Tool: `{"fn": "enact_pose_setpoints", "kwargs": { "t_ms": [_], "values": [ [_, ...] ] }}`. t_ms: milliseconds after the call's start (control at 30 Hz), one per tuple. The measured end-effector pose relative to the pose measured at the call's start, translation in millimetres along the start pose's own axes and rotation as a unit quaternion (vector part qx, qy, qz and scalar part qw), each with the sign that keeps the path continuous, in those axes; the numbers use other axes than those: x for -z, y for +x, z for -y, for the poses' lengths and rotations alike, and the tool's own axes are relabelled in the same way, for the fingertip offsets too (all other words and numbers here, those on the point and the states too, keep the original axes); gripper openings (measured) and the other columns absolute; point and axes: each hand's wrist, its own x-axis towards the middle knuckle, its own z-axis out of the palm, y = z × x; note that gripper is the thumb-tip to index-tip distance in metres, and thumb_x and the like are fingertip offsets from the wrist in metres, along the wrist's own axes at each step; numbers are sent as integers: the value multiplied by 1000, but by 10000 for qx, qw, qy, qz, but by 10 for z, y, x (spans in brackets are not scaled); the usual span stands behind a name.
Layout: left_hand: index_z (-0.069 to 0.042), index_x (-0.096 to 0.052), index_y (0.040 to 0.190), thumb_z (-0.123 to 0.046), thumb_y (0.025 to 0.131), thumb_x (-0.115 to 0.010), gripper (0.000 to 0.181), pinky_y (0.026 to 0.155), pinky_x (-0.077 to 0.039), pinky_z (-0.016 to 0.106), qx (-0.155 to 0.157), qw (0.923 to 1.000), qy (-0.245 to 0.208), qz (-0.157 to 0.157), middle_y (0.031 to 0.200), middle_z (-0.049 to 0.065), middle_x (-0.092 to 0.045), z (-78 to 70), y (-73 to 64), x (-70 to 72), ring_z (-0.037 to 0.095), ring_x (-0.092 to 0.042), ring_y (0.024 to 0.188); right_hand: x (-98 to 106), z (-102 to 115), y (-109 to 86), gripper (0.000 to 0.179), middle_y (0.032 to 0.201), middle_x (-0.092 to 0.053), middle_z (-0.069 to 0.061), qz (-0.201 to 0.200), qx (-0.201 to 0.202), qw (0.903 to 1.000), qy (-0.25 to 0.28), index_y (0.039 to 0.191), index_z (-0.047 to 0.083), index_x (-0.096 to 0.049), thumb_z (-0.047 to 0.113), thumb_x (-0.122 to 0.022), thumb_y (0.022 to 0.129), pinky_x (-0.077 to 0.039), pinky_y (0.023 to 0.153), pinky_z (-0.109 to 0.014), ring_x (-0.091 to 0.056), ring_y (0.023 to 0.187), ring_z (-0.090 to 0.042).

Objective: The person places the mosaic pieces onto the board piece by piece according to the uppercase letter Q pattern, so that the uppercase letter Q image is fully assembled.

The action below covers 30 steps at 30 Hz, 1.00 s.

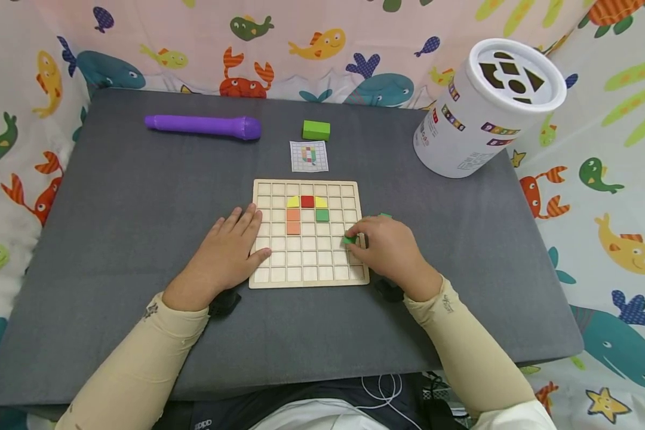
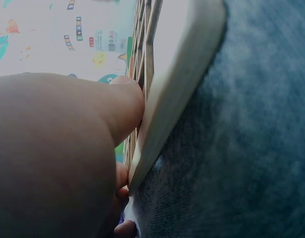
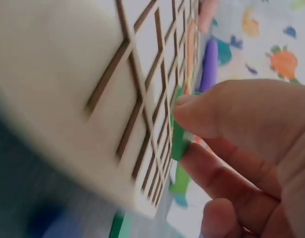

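Observation:
A wooden grid board [image 1: 309, 263] lies on the grey table. Its upper cells hold two yellow pieces, a red tile [image 1: 307, 201] between them, two orange tiles [image 1: 293, 228] down the left and a green tile [image 1: 322, 215] on the right. My left hand [image 1: 223, 254] rests over the board's left edge, fingers straight, thumb on the grid. Between thumb and finger, my right hand [image 1: 389, 245] pinches a small green tile [image 3: 178, 141] over the board's right side. Another green piece [image 1: 386, 214] peeks out behind that hand, mostly hidden.
Above the board lies a small pattern card [image 1: 309, 156], with a green block [image 1: 316, 130] behind it. A purple stick with a thicker end [image 1: 201, 126] lies at the back left. A white canister with shaped holes in its lid [image 1: 462, 140] stands at the back right.

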Motion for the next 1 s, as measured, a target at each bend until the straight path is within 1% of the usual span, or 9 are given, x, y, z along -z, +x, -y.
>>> {"fn": "enact_pose_setpoints", "kwargs": {
  "t_ms": [67, 133, 233, 433, 533, 633, 733, 900, 1000],
  "values": [
    [0, -10, 170, -47, 112, -50, 84, 128, -8, 60, -5, 10000, -12, 4, 178, 17, -5, 7, 0, -10, 41, -6, 162, -41, 68, 119, 12, 107, -80, 0, 98, 227, 9997, -38, 100, 17, -86, 17, -86, 88, -58, 63, -42, -70, 91, -24],
    [0, -10, 170, -48, 113, -49, 84, 128, -7, 59, -3, 10000, -1, 12, 178, 16, -5, 12, -2, -17, 40, -6, 162, -76, 121, 214, 12, 105, -80, 0, 138, 431, 9989, -113, 100, 17, -86, 16, -87, 88, -59, 66, -42, -71, 95, -25],
    [0, -12, 170, -48, 112, -50, 84, 128, -8, 59, -20, 10000, 15, -37, 178, 16, -7, 13, -4, -23, 40, -7, 162, -129, 163, 326, 14, 104, -80, 1, 189, 693, 9972, -198, 101, 16, -86, 14, -88, 87, -58, 65, -40, -71, 94, -25],
    [0, -14, 170, -47, 112, -51, 83, 128, -9, 59, -13, 9999, 25, -98, 177, 16, -8, 18, -16, -8, 40, -9, 162, -198, 193, 478, 13, 107, -78, 1, 153, 1061, 9937, -341, 98, 18, -88, 10, -87, 88, -56, 60, -37, -68, 87, -24],
    [1, -15, 169, -46, 112, -51, 82, 128, -9, 60, -24, 9999, 13, -129, 177, 17, -9, 17, -22, 9, 40, -9, 162, -197, 198, 516, 13, 109, -77, 0, 230, 1159, 9925, -297, 98, 18, -88, 10, -88, 89, -57, 64, -38, -67, 88, -25],
    [1, -15, 169, -45, 113, -51, 82, 128, -10, 60, -31, 9999, 12, -138, 177, 17, -10, 11, -22, 15, 41, -10, 162, -176, 192, 525, 14, 114, -77, -1, 477, 1197, 9916, -140, 104, 16, -86, 9, -84, 92, -59, 74, -41, -69, 96, -27],
    [1, -15, 169, -45, 112, -51, 82, 128, -9, 60, -13, 9999, 4, -120, 177, 17, -9, 13, -26, 10, 41, -9, 162, -137, 183, 506, 17, 122, -76, -3, 683, 1141, 9911, 66, 113, 14, -84, 12, -77, 99, -59, 87, -43, -70, 109, -27],
    [1, -14, 170, -46, 112, -51, 82, 128, -9, 59, -22, 9999, 11, -114, 177, 17, -9, 8, -27, 5, 41, -9, 162, -15, 148, 380, 22, 130, -71, -6, 574, 757, 9948, 356, 121, 13, -82, 19, -71, 103, -56, 98, -46, -66, 121, -26],
    [1, -14, 170, -46, 113, -51, 82, 128, -9, 60, -21, 9999, 7, -114, 177, 17, -9, 6, -25, 9, 41, -9, 162, 70, 120, 272, 22, 131, -71, -6, 453, 548, 9966, 425, 121, 13, -82, 19, -71, 103, -54, 100, -48, -66, 121, -28]
  ]
}}
